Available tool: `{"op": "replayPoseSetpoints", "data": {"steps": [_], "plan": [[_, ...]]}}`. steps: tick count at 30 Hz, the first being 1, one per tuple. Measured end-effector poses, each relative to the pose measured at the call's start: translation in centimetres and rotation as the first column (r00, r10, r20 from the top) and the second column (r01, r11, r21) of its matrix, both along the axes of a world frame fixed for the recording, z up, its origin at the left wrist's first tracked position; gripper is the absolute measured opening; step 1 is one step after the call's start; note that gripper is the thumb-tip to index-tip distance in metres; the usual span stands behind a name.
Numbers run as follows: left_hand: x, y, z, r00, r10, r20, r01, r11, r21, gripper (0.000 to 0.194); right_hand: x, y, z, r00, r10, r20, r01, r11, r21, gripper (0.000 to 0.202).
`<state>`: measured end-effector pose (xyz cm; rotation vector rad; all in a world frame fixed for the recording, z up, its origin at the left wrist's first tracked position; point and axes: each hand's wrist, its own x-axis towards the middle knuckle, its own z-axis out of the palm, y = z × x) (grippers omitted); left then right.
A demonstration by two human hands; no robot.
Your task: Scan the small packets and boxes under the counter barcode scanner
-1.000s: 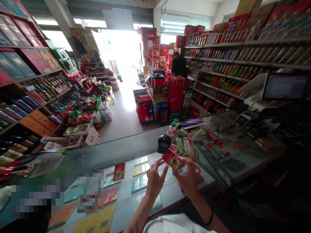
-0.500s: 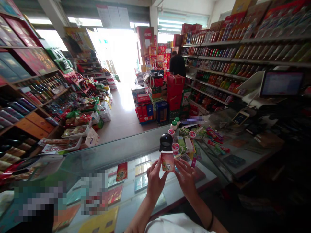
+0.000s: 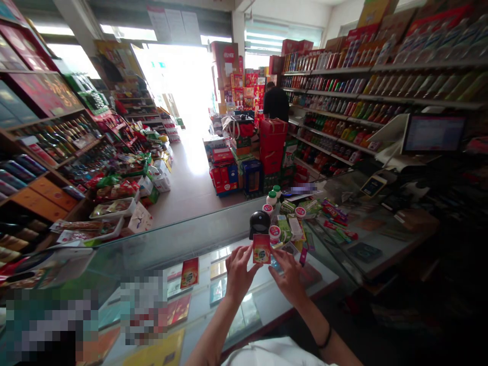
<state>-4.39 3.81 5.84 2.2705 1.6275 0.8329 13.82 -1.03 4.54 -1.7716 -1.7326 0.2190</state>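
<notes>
Here, the left hand (image 3: 240,270) and right hand (image 3: 288,277) grip the small red box (image 3: 262,249) by its edges, before the black rounded device (image 3: 260,221). Handling looks unfinished: the box is not yet set down; a similar red packet (image 3: 189,273) lies to the left.

A small, red, rectangular packet (image 3: 261,249), green-and-white design showing, is held upright between five and six o'clock from view centre.
</notes>
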Motion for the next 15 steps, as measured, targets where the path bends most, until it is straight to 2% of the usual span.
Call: {"op": "replayPoseSetpoints", "data": {"steps": [7, 10, 15], "plan": [[-0.4, 2.2, -0.2, 0.999, -0.028, -0.041, 0.028, 1.0, 0.005, 0.05, 0.3, 2.7, -0.5, 1.0, -0.018, 0.024, 0.02, 0.997, -0.072, 0.038], [-0.5, 2.4, -0.5, 0.998, -0.042, -0.044, 0.043, 0.999, 0.013, 0.042, 0.4, 3.1, -0.9, 0.999, -0.015, 0.04, 0.018, 0.997, -0.07, 0.036], [-0.5, 2.5, -0.7, 0.997, -0.054, -0.046, 0.052, 0.998, -0.036, 0.046, 0.4, 2.9, -0.7, 0.999, -0.001, -0.039, -0.003, 0.994, -0.108, 0.04]]}}
